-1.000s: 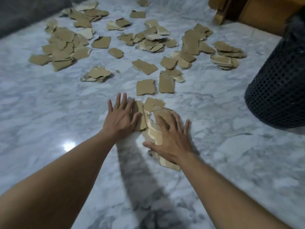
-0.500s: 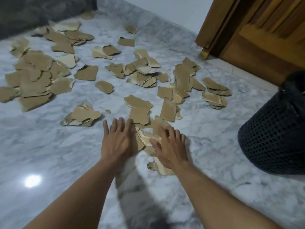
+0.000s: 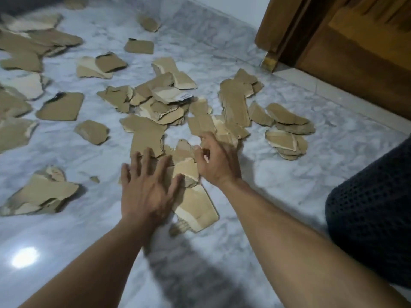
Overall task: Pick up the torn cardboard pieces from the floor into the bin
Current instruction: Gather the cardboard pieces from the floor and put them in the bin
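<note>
Torn brown cardboard pieces lie all over the marble floor (image 3: 289, 178). A small gathered pile (image 3: 195, 207) sits right in front of me. My left hand (image 3: 146, 194) rests flat on the pile's left side, fingers spread, holding nothing. My right hand (image 3: 219, 162) is further out, fingers curled down over the pieces just beyond the pile, gripping nothing that I can see. The black mesh bin (image 3: 373, 218) stands at the right edge, only partly in view. More pieces lie in heaps in the middle (image 3: 160, 101), on the right (image 3: 287, 141) and at the near left (image 3: 42, 194).
A wooden door and frame (image 3: 355, 52) stand at the back right behind a pale threshold strip. A grey skirting runs along the far wall. A lamp glare (image 3: 24, 257) shows on the floor at the near left.
The view has moved closer to the scattered pieces. My right hand has lifted from lying flat on the pile and reached further out, its fingers now curled. My left hand stays on the pile.
</note>
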Available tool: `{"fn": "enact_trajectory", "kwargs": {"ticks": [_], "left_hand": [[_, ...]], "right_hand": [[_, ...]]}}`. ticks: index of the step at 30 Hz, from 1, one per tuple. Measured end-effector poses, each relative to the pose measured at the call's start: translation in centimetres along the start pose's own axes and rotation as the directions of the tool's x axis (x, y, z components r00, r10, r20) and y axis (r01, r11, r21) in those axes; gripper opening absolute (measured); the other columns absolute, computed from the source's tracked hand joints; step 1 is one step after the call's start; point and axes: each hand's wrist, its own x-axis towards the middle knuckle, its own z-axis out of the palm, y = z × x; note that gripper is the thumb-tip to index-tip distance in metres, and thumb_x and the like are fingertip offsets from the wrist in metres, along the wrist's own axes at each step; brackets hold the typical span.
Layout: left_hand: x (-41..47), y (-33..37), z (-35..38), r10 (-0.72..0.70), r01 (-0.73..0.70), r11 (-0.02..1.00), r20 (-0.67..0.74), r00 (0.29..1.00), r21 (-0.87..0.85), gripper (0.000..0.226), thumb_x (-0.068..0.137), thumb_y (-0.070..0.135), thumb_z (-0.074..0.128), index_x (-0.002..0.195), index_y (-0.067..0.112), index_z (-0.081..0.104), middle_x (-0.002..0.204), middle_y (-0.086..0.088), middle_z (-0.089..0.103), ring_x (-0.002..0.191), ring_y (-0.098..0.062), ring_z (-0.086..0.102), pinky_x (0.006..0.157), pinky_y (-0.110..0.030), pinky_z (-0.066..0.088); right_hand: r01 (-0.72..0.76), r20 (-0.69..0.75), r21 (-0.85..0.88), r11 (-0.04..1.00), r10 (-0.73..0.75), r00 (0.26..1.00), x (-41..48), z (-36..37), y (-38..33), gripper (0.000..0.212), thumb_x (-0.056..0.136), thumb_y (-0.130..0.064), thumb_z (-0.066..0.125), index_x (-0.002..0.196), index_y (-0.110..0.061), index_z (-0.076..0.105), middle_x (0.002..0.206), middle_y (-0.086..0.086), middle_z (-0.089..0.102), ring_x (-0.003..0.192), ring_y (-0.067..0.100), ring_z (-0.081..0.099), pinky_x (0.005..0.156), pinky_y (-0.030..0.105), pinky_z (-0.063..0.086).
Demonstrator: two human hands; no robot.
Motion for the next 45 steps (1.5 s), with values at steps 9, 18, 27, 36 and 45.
{"fn": "enact_trajectory", "kwargs": {"ticks": [9,18,27,36,45], "left_hand": [[0.1,0.8,-0.7,-0.089,0.090,0.996,-0.046,0.995,0.010,0.075,0.091,0.077,0.029,0.150,0.031,0.033,0.149,-0.003,0.038,0.149,-0.030,0.021,0.121,-0.058,0.012],[0.6,1.2,-1.2,-0.214,0.213,0.976,-0.043,0.976,-0.035,0.078,0.089,0.080,0.025,0.146,0.027,0.033,0.162,-0.009,0.024,0.150,-0.029,0.017,0.121,-0.051,0.015],[2.6,0.6,-1.4,-0.344,0.333,0.937,-0.115,0.932,-0.105,0.116,0.074,0.095,0.035,0.154,0.014,0.015,0.150,-0.020,0.032,0.129,-0.042,0.036,0.104,-0.053,0.031],[5.2,0.9,-2.4,-0.386,0.370,0.904,-0.038,0.922,-0.214,0.115,0.077,0.087,0.042,0.157,0.008,0.015,0.136,-0.026,0.042,0.116,-0.046,0.045,0.089,-0.051,0.044],[6.7,0.0,-3.7,-0.394,0.403,0.726,0.144,0.908,-0.557,0.089,0.077,0.052,0.080,0.146,0.014,0.040,0.135,-0.015,0.058,0.125,-0.038,0.052,0.089,-0.039,0.045]], "right_hand": [[-0.564,0.337,-0.360,0.743,0.667,0.664,17.1,-3.9,10.7,0.117,0.055,-0.106,0.035,0.155,-0.055,0.003,0.168,0.013,-0.019,0.149,0.047,-0.022,0.114,0.075,0.002],[-0.118,0.654,-0.448,0.886,0.415,0.633,8.5,-1.1,4.0,0.089,0.077,-0.093,0.035,0.153,-0.060,0.001,0.169,0.000,-0.017,0.151,0.038,-0.023,0.111,0.077,-0.007],[-0.400,0.214,-0.392,0.828,0.505,0.836,6.3,-3.6,5.1,0.111,0.062,-0.102,0.032,0.156,-0.053,0.000,0.168,0.006,-0.020,0.152,0.038,-0.021,0.115,0.073,-0.003],[-0.366,0.399,-0.345,0.864,0.488,0.776,4.5,1.3,0.6,0.081,0.079,-0.094,0.024,0.149,-0.054,0.027,0.168,0.000,0.013,0.155,0.031,0.003,0.119,0.068,0.002],[-0.474,0.265,-0.015,0.881,0.460,0.847,1.7,2.6,-4.2,0.075,0.102,-0.044,0.053,0.161,-0.033,0.008,0.158,0.003,0.041,0.131,0.032,0.050,0.100,0.042,0.044]]}}
